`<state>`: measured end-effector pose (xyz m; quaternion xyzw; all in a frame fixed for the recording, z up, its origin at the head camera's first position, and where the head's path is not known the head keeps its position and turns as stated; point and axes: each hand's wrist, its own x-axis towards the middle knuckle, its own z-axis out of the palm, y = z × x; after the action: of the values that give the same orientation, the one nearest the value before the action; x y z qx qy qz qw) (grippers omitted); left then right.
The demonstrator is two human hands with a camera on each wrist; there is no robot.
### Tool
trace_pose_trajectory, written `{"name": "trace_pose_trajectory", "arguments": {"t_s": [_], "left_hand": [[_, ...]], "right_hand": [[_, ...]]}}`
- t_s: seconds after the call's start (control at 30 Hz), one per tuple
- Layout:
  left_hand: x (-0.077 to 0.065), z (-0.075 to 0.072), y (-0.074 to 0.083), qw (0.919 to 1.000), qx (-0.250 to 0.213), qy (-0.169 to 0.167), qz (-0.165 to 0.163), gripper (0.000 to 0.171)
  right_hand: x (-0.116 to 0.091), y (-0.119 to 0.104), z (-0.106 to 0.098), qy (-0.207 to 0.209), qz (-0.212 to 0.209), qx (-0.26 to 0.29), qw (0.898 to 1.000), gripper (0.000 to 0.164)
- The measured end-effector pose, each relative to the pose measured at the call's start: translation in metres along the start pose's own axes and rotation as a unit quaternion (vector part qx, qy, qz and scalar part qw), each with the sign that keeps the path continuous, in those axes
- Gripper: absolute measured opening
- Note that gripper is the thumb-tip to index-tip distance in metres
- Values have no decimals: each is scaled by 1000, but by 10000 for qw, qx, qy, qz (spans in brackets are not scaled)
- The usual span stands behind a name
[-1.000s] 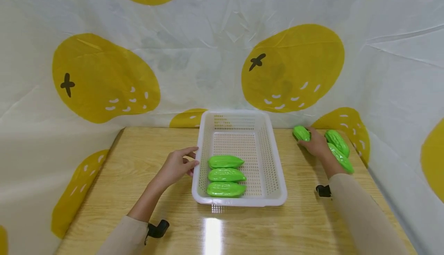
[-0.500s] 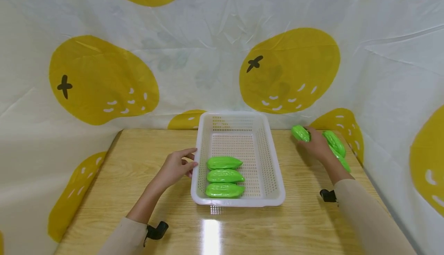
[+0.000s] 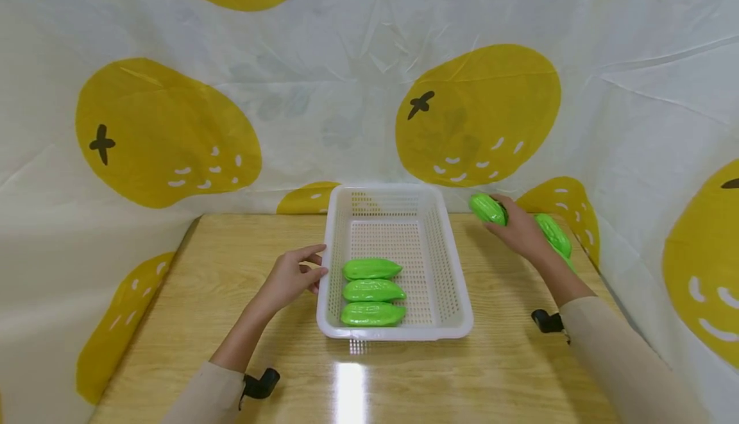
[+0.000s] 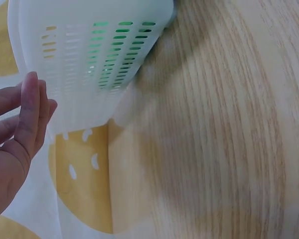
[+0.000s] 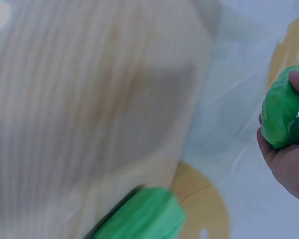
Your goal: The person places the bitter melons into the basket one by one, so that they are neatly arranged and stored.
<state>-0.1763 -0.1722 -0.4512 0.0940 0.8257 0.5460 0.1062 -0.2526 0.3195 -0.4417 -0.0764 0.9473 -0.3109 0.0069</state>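
In the head view, my right hand (image 3: 519,230) grips a bright green toy bitter melon (image 3: 487,208) above the back right of the table. The right wrist view has the same bitter melon (image 5: 283,110) between thumb and fingers. My left hand (image 3: 296,275) touches the left rim of a white perforated plastic basket (image 3: 396,333) with its fingertips. Seen from the left wrist, the fingers (image 4: 27,112) lie against the basket's outer side. Three bitter melons (image 3: 374,290) lie side by side in the basket's near left part, tips pointing right.
Another bitter melon (image 3: 553,233) lies on the wooden table (image 3: 248,244) at the far right, and a second one there is mostly hidden behind the right forearm. A white cloth (image 3: 340,122) printed with yellow fruit hangs behind the table and at both sides.
My right hand has lifted the bitter melon off the table and moved it slightly left. The left hand stays at the basket's rim.
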Motion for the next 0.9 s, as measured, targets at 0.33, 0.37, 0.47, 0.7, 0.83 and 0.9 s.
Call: {"name": "trace_pose_trajectory", "arguments": {"t_s": [0.33, 0.37, 0.47, 0.7, 0.83, 0.9], "left_hand": [[-2, 6, -5, 9992, -308, 252, 77, 52], [-3, 6, -5, 9991, -322, 270, 68, 52], [-4, 7, -4, 9991, -331, 264, 59, 52], [-3, 6, -2, 9993, -291, 229, -14, 53], [-3, 5, -2, 9992, -331, 221, -30, 53], [-2, 5, -3, 9991, -365, 216, -33, 53]], "right_hand": [[6, -53, -3, -147, -728, 215, 9970, 71], [7, -58, -3, -192, -755, 209, 9967, 71], [10, -71, -3, -313, -797, 141, 9962, 70], [25, -98, -2, -632, -936, 19, 9936, 65], [36, -109, 2, -957, -1225, 58, 9878, 64], [42, -115, 3, -1077, -1353, 95, 9849, 63]]}}
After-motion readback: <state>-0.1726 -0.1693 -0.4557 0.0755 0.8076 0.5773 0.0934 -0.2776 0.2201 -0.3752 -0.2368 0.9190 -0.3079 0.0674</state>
